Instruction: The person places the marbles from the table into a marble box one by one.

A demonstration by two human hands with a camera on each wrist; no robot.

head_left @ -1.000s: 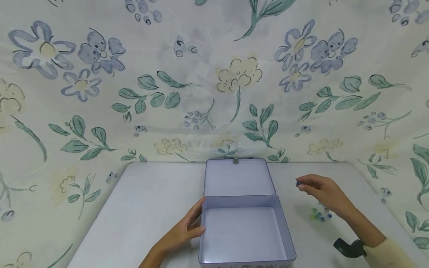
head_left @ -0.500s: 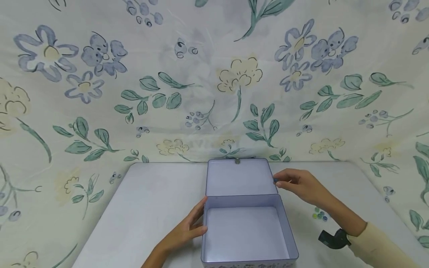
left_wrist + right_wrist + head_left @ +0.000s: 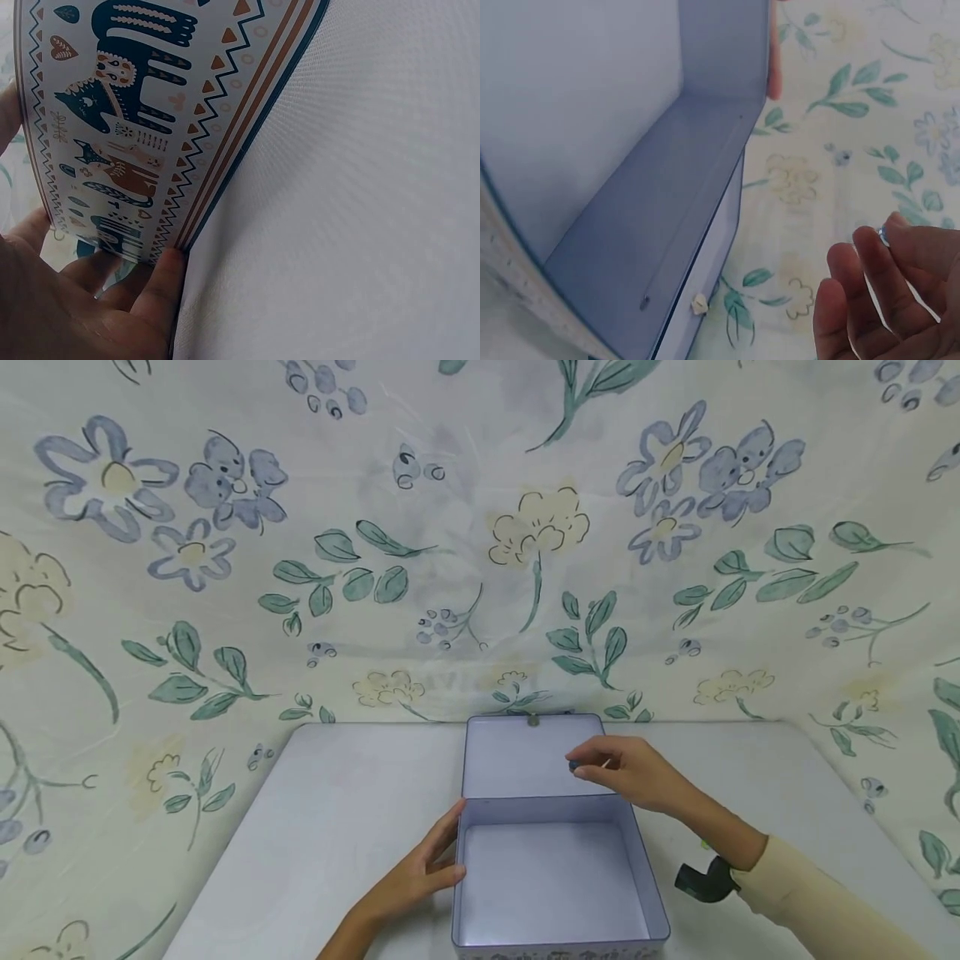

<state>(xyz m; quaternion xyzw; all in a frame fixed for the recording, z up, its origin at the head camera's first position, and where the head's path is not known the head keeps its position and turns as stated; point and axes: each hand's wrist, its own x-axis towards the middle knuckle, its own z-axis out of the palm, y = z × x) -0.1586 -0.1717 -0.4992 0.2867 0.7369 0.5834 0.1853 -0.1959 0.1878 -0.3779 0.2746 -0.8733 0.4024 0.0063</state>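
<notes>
A pale lilac tin box [image 3: 551,885] stands at the middle front of the table, its hinged lid [image 3: 510,756] lying back. My left hand [image 3: 408,878] rests against the box's left side, fingers extended along the wall. The left wrist view shows that patterned outer wall [image 3: 127,67], printed with animals and zigzags, with the fingertips touching it. Over the lid, my right hand [image 3: 637,772] pinches a small dark blue marble [image 3: 574,766] between thumb and fingertips. In the right wrist view the same marble [image 3: 883,234] shows as a shiny blue speck, mostly covered by the fingers.
A green marble [image 3: 704,843] peeks out beside the right forearm, which hides the others of its group. A black curved strap piece [image 3: 705,882] hangs at the right wrist. Flowered cloth [image 3: 450,527] rises behind the white table [image 3: 360,793].
My right hand has carried the blue marble leftward, from above the table's right side to over the lid. The left hand stays at the box's side.
</notes>
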